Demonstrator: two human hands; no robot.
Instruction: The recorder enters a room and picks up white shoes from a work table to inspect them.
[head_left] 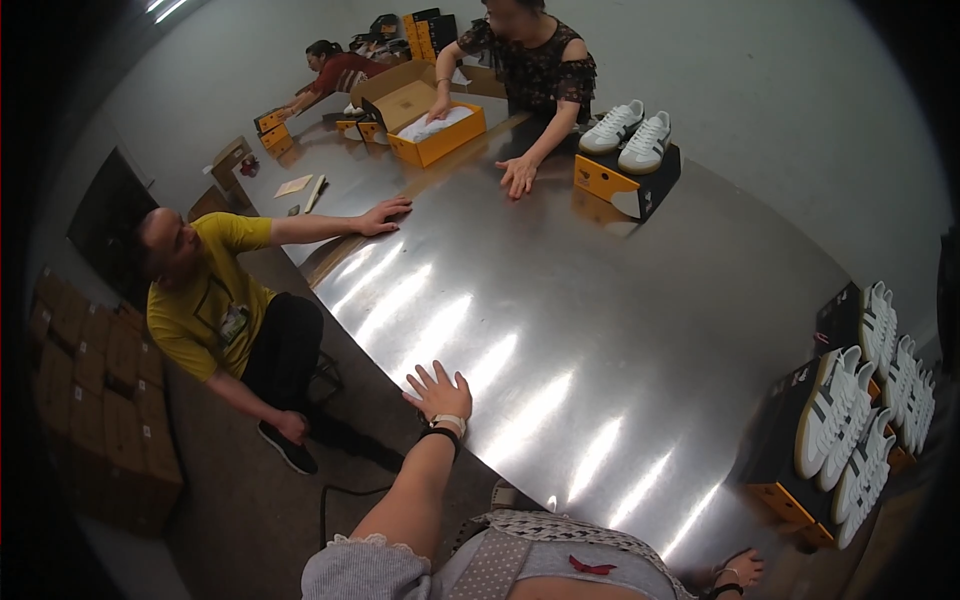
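Observation:
My left hand [440,393] lies on the metal tabletop [570,290] at its near left edge, fingers spread and nothing in it. Low at the right, my right hand [743,567] rests at the table's near edge; its fingers look stretched out and it holds nothing. Closest to that hand is a black and orange shoebox [790,440], with white sneakers [832,415] on top. More white sneakers [878,325] stand behind it at the right edge of the table.
Across the table a person in a dark top reaches into an open orange shoebox [440,135]. Another shoebox [628,180] bears a pair of sneakers [628,137]. A person in a yellow shirt [215,290] sits at the left, hand on the table. Cartons [100,410] are stacked behind.

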